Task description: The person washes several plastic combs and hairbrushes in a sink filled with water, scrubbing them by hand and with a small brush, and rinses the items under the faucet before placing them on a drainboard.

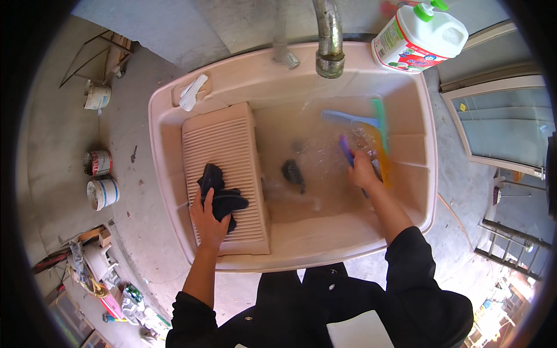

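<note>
A pink laundry sink (330, 245) holds cloudy water. On its ribbed washboard (226, 143) at the left lies a dark, wet piece of cloth (226, 203). My left hand (209, 222) rests on the cloth's lower left side, fingers spread, pressing it to the ribs. My right hand (364, 169) grips a purple-handled brush (346, 148) at the water on the right; its bristles are partly hidden. Beside it float or lie a blue-handled brush (350, 117), a green strip-like item (380, 124) and a yellow item (383, 163). A dark mesh-like object (292, 172) lies in the middle of the water.
A metal faucet pipe (330, 52) hangs over the sink's back edge. A white pump jug (417, 41) with a green top stands at the back right corner. White strips (192, 92) lie in the back left recess. Buckets (103, 194) stand on the floor at left.
</note>
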`<state>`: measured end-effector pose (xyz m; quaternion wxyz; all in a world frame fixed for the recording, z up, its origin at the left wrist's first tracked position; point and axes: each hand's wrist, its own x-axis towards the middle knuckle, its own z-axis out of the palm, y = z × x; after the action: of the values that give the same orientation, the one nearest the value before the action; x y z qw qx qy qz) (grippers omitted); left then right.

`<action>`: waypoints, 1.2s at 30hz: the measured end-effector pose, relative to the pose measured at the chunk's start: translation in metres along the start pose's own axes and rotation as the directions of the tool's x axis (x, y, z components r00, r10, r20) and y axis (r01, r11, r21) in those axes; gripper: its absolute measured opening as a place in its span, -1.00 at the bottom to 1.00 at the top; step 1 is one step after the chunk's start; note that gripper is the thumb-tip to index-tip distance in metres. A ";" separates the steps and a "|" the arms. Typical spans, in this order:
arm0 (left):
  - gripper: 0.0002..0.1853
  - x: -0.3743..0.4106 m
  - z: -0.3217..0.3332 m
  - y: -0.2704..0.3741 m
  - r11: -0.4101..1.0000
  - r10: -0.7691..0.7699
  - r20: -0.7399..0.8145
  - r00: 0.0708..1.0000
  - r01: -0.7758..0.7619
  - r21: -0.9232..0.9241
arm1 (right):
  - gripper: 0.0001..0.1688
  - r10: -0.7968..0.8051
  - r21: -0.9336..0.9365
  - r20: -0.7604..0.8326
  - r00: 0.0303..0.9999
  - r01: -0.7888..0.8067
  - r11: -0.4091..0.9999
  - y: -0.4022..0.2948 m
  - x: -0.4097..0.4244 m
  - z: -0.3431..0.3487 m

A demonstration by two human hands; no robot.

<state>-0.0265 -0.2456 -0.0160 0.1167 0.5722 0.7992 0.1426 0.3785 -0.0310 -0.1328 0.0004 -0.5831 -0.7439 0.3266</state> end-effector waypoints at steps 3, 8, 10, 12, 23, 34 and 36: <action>-0.13 0.004 -0.001 0.005 1.000 -0.013 0.009 1.000 0.013 -0.011 | -0.06 0.189 -0.171 -0.180 0.965 -0.220 0.961 0.026 0.020 -0.010; -0.13 0.002 0.002 0.004 1.000 0.002 -0.021 1.000 -0.002 -0.016 | 0.29 0.497 -0.145 -0.169 0.851 -0.520 0.842 0.024 0.045 -0.021; -0.13 0.003 0.000 0.005 1.000 0.000 -0.018 1.000 0.000 -0.012 | 0.27 0.466 -0.113 -0.218 0.857 -0.497 0.860 0.026 0.050 -0.014; -0.12 0.004 0.000 0.007 1.000 -0.015 -0.006 1.000 0.015 -0.015 | 0.24 0.446 -0.103 -0.197 0.873 -0.470 0.876 0.029 0.051 -0.002; -0.22 0.007 -0.004 0.008 0.999 -0.047 -0.046 0.998 0.046 -0.020 | -0.12 0.447 -0.147 -0.184 0.875 -0.474 0.868 0.003 0.021 0.026; -0.31 -0.032 -0.062 0.004 0.973 0.083 0.178 0.981 -0.041 -0.226 | -0.16 0.041 0.076 0.197 0.980 -0.056 0.996 -0.064 -0.007 -0.018; -0.29 -0.051 -0.066 -0.007 0.975 0.097 0.191 0.977 -0.054 -0.215 | -0.15 -0.219 0.294 0.269 0.938 0.136 0.946 -0.121 -0.012 -0.032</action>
<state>-0.0393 -0.3027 0.0444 0.2501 0.5983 0.7416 0.1716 0.2899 -0.0384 -0.0440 -0.0021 -0.4514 -0.7336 0.5080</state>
